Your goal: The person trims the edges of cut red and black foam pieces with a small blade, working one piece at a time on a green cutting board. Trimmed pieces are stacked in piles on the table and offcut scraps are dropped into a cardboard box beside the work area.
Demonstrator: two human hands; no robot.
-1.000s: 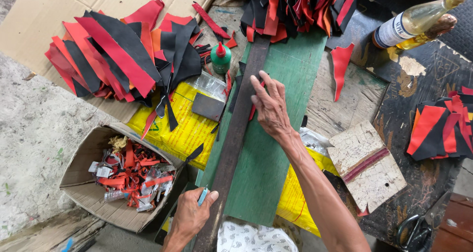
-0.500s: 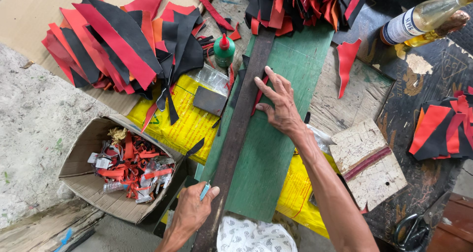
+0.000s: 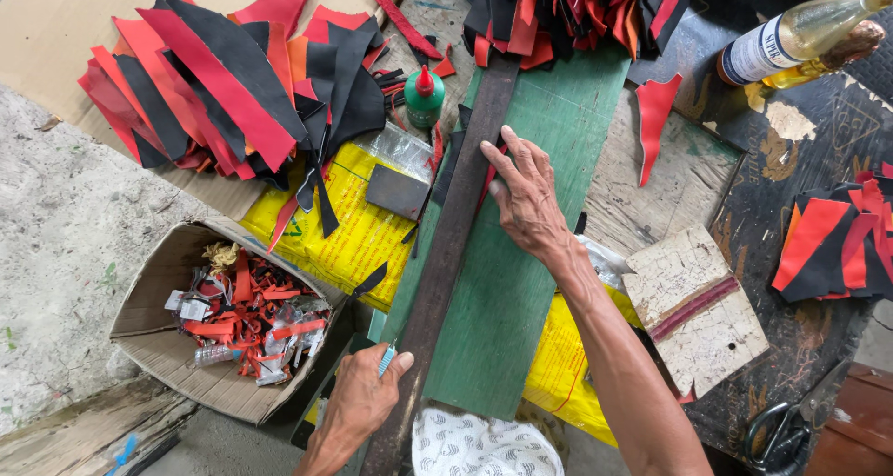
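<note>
Dark straightedge (image 3: 446, 253) under right hand (image 3: 528, 195)

Soft, even daylight fills the scene, bright and without harsh shadows. The clear glass bottle (image 3: 795, 34) at the upper right catches a pale sheen. Focus is sharp across the long green board (image 3: 521, 281); the wide lens bends lines slightly near the frame edges.

Rough concrete floor (image 3: 56, 244), worn dark worktable (image 3: 819, 346)
</note>
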